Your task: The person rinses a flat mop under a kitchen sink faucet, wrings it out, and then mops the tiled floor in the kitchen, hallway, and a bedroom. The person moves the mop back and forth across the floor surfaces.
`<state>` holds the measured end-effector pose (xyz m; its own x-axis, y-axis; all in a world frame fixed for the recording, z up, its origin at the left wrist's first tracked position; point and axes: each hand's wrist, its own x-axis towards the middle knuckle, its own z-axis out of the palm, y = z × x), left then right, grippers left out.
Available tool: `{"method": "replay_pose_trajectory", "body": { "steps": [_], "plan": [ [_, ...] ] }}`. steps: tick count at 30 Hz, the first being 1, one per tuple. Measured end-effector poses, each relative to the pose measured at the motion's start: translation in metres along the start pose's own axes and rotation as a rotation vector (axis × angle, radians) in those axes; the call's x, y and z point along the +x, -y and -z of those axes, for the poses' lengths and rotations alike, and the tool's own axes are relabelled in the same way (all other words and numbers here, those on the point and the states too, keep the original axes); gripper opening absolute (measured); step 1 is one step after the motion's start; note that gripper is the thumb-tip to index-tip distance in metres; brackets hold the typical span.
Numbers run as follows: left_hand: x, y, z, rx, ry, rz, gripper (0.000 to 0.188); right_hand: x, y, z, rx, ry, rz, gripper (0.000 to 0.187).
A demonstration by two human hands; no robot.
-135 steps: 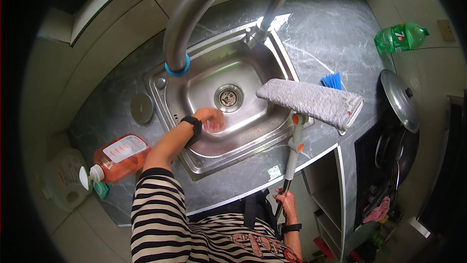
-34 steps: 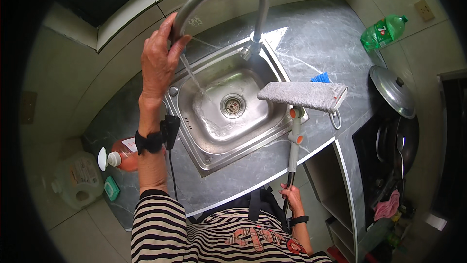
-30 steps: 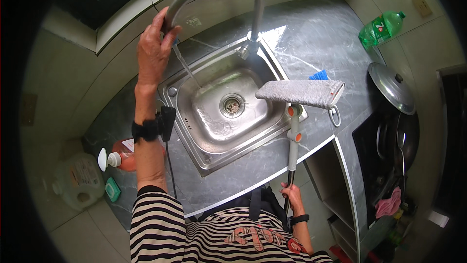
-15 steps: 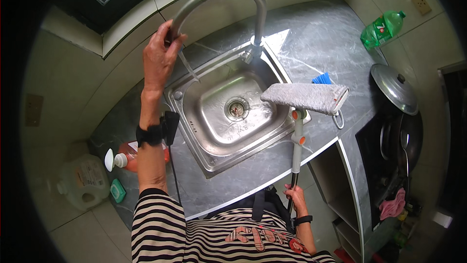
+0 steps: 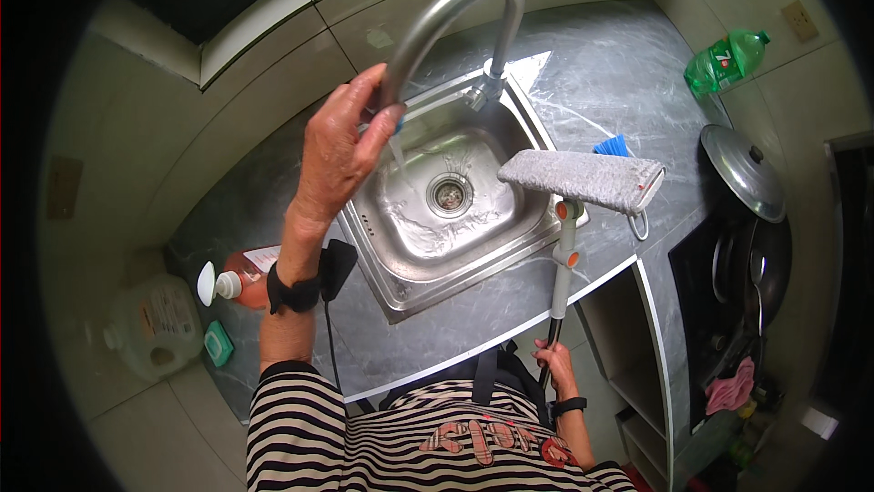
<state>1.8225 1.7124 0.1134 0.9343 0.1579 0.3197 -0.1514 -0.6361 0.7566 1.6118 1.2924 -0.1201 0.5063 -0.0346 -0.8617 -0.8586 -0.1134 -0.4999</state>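
My left hand (image 5: pixel 339 153) is wrapped round the outlet end of the curved metal faucet (image 5: pixel 455 2). A stream of water runs from it into the steel sink (image 5: pixel 421 290), wetting the basin around the drain (image 5: pixel 449 194). My right hand (image 5: pixel 557 368), low by the counter's front edge, grips the dark pole of a flat mop (image 5: pixel 562 287). The mop's head is up, and its grey fluffy pad (image 5: pixel 583 181) hangs over the sink's right rim and the counter. Behind the pad, a blue-bristled brush (image 5: pixel 611 146) is partly hidden.
Left on the grey counter (image 5: pixel 437 333) are a red pump bottle (image 5: pixel 246 278) and a small green box (image 5: pixel 218 344). A large white jug (image 5: pixel 155 328) is beyond. At right are a green bottle (image 5: pixel 726 62), a pot lid (image 5: pixel 742 172), a wok (image 5: pixel 769 264) and a pink cloth (image 5: pixel 731 389).
My left hand has swung the faucet's outlet to the right and nearer, so the water falls farther inside the basin. The mop in my right hand has barely moved.
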Motion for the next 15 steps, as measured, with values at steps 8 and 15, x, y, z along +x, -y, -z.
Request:
{"method": "replay_pose_trajectory", "body": {
  "steps": [8,15],
  "plan": [
    [-0.010,-0.034,-0.025,-0.139,0.184,-0.043,0.037,-0.001,0.002,-0.001,0.002,-0.001,0.014,0.034],
    [0.006,-0.053,-0.071,-0.355,0.234,-0.143,0.036,0.001,0.000,-0.001,0.005,-0.003,0.017,0.034]
  ]
}}
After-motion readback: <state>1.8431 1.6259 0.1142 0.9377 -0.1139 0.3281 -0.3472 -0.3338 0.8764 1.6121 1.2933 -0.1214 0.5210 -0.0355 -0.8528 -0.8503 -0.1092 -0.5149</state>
